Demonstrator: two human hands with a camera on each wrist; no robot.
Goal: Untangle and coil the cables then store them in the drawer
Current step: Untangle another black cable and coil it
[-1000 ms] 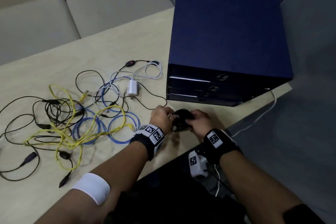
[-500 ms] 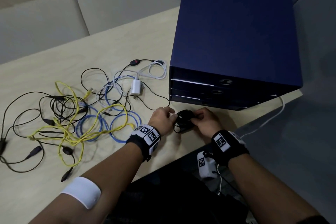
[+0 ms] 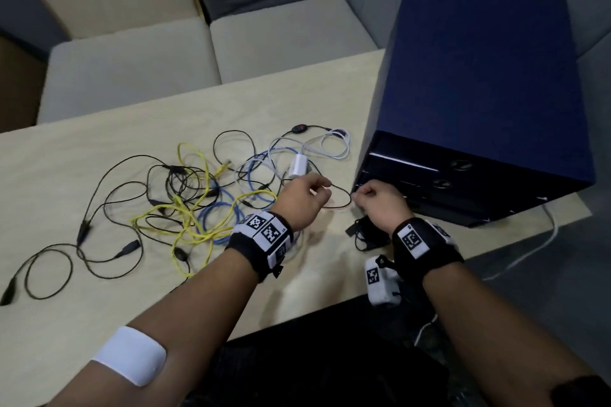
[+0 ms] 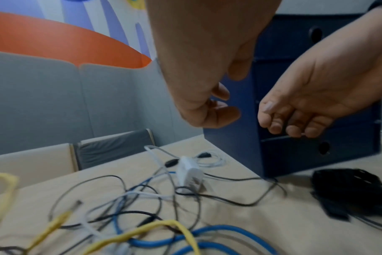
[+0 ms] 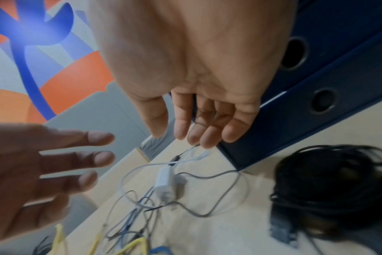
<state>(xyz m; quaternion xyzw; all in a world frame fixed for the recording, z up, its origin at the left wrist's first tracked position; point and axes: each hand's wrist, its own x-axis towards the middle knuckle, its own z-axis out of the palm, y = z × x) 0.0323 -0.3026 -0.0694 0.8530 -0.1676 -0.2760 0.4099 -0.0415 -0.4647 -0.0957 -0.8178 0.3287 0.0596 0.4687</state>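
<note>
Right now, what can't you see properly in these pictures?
- Inside the drawers: shut, head view shows fronts only.
- Black coiled cable: partly under the right hand in head view; blurred in both wrist views.
- Left hand fingertips: blurred in right wrist view.
- Far-left black cable: cut off by the head view's edge.

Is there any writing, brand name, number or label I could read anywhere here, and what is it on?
No readable words, brands or numbers appear in any view.
Wrist bands: black-and-white square code patterns, not text.
White block hanging by the right wrist: another square code pattern, no letters.
White charger: any print too small to read.
Blue drawer unit: no label, only round finger holes.
</note>
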